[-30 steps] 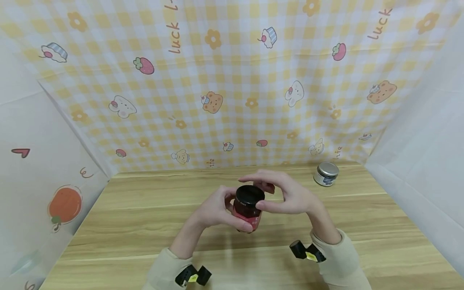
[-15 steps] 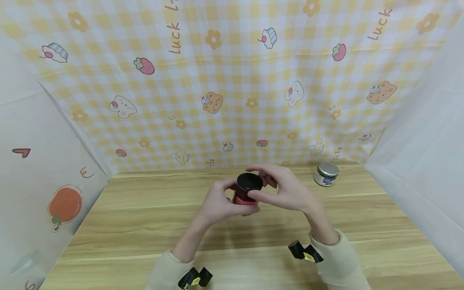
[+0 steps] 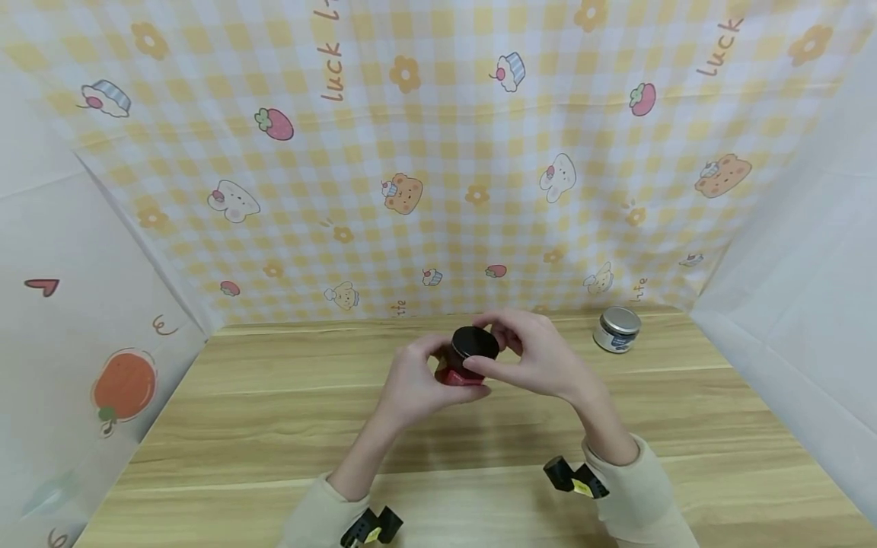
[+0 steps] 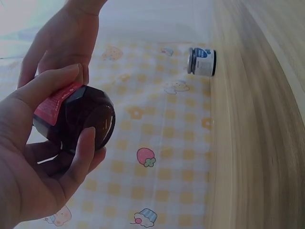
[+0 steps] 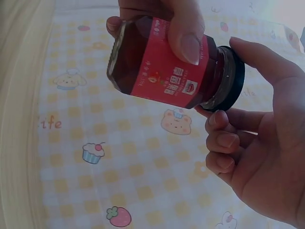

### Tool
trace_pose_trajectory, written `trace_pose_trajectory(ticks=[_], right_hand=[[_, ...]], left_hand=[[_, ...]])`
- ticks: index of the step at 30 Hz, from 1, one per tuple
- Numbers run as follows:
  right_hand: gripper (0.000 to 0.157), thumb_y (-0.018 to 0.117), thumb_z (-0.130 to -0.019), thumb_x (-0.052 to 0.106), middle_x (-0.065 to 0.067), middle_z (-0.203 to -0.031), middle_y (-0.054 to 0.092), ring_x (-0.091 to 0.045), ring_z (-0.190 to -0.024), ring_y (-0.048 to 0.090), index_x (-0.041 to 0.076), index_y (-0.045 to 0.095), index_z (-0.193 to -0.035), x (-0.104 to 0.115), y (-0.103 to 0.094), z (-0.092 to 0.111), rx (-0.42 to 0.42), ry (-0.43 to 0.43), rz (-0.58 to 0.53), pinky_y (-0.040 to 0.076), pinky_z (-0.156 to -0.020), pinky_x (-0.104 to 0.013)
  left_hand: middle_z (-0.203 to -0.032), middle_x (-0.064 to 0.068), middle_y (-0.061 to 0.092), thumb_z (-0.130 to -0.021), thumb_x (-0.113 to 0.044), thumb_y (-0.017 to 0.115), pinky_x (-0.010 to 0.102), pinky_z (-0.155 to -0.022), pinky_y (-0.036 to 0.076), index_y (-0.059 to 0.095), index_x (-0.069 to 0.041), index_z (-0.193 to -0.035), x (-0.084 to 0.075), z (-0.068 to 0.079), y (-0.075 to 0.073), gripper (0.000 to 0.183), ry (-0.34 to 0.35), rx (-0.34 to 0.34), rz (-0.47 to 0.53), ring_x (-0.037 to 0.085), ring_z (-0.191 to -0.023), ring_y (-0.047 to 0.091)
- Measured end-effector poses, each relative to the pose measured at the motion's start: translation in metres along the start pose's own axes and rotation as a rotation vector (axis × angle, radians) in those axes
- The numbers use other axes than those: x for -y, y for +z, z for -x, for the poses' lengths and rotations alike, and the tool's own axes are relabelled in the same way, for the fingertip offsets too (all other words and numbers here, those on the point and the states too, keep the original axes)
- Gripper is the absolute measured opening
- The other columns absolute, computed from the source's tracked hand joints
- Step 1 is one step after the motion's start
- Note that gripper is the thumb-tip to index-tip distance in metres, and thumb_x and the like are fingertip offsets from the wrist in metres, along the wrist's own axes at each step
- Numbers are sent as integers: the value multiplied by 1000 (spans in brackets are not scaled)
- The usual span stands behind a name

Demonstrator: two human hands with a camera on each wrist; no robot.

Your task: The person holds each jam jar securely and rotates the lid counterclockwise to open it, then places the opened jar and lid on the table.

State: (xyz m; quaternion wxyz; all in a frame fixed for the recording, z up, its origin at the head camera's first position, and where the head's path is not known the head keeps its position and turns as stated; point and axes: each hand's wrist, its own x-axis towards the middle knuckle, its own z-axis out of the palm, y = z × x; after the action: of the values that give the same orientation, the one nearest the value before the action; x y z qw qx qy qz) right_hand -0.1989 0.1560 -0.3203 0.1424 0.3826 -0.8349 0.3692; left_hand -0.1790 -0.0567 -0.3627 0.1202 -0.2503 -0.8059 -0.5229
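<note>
Both cream sleeves (image 3: pixel 644 483) bear blocky black wrist cameras (image 3: pixel 559 473) with small yellow labels (image 3: pixel 582 489).

Curled left hand (image 3: pixel 419 384) beside right hand (image 3: pixel 537 356)

A small jar (image 3: pixel 613 336) with a silver lid (image 3: pixel 620 319) stands upright on the wood-grain worktop (image 3: pixel 274 411). Behind the small jar hangs a yellow-and-white checked cloth (image 3: pixel 445 129) printed with strawberries, cupcakes and flowers. Right of it rises a white sheet (image 3: pixel 802 297); far to its left, another white sheet (image 3: pixel 89 243) bears a printed heart (image 3: pixel 43 287).
</note>
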Motion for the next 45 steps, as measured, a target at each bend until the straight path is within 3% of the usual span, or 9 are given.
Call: trace_pose_trajectory(ticks=[8,14,19,26,29,38,45], right_hand=[[36,85,-83,23,2,-74,54,-9,-61,42,11,68,-112,0,-6,2,83,-4,-57,34,-54,-24],[34,84,-83,23,7,-75,51,-10,-60,41,13,68,-110,-3,-7,3,101,-41,-76,34,-53,-24],[36,85,-81,21,4,-75,52,-10,-61,42,14,67,-111,-5,-7,4,105,-69,-93,34,-53,-23],[39,86,-78,17,7,-78,53,-12,-62,44,15,68,-112,-4,-7,3,89,-140,-130,37,-54,-26],[38,86,-78,15,8,-79,54,-11,-63,45,15,68,-112,-2,-8,3,88,-154,-148,38,-55,-26],[38,83,-79,16,9,-80,53,-11,-63,45,14,67,-113,-1,-8,3,84,-163,-185,38,-57,-24],[36,77,-90,27,7,-79,56,-12,-64,45,9,64,-119,-4,-8,2,32,-193,-251,37,-57,-25]], left_hand=[[-89,-12,70,-66,-27,97,30,-75,50,75,-19,-102,3,-2,-3,43,-22,105,27,10,-81,62],[-93,-12,72,-67,-28,96,32,-76,51,75,-22,-106,4,-2,-5,44,-10,188,93,13,-84,63],[-93,-12,73,-67,-27,96,32,-70,51,75,-26,-104,5,-2,-8,43,-9,235,134,15,-87,63],[-105,2,72,-71,-12,93,41,-62,60,74,-18,-113,5,-2,-12,47,-72,345,370,24,-98,61],[-109,7,70,-72,-7,91,46,-66,60,73,-12,-117,4,-2,-13,48,-84,384,440,26,-101,62],[-110,10,70,-73,-5,90,47,-72,60,72,-10,-117,3,-2,-15,49,-81,424,490,25,-101,65],[-113,11,69,-73,-5,90,46,-71,60,70,-9,-122,4,-1,-16,53,-73,428,491,28,-96,67]])
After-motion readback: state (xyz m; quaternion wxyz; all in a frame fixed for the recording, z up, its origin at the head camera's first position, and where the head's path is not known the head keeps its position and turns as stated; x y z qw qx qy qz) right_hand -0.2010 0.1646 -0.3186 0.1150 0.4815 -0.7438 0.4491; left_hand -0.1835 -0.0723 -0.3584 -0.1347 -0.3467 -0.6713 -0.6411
